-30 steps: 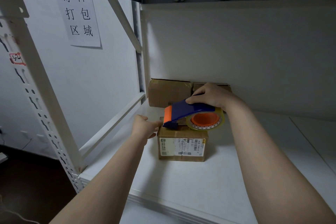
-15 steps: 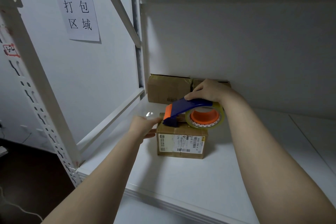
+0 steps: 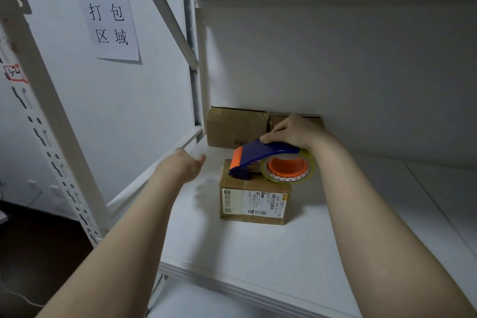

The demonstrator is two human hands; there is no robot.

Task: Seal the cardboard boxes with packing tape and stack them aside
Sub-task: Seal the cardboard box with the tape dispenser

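- The cardboard box (image 3: 254, 201) stands on the white shelf (image 3: 258, 253), a little left of the middle, its printed label (image 3: 254, 201) facing us.
- The tape dispenser (image 3: 258, 155) sits on the box's top. Its orange and blue nose is down at the far-left part of the top, and its tape roll (image 3: 290, 171) hangs over the right part.
- Our right hand (image 3: 294, 131) grips the dispenser from above, with its fingers (image 3: 268, 138) curled over the blue handle and pressed close together.
- Our left hand (image 3: 183, 165) hovers left of the box, apart from it and holding nothing. The thumb juts toward the box and the fingers point away from us, loosely extended. Blur hides how far they spread.
- Two more boxes (image 3: 237, 128) stand side by side at the far wall, behind the dispenser. The right hand partly covers the right one (image 3: 280, 121).
- A paper sign (image 3: 109, 15) hangs on the left wall, beyond the slotted rack post (image 3: 51, 121).
- Half a second ago the left hand touched the box's near-left top corner. It has since drawn off to the left, leaving a gap.
- The dispenser and the right hand's grip sit much as they did.
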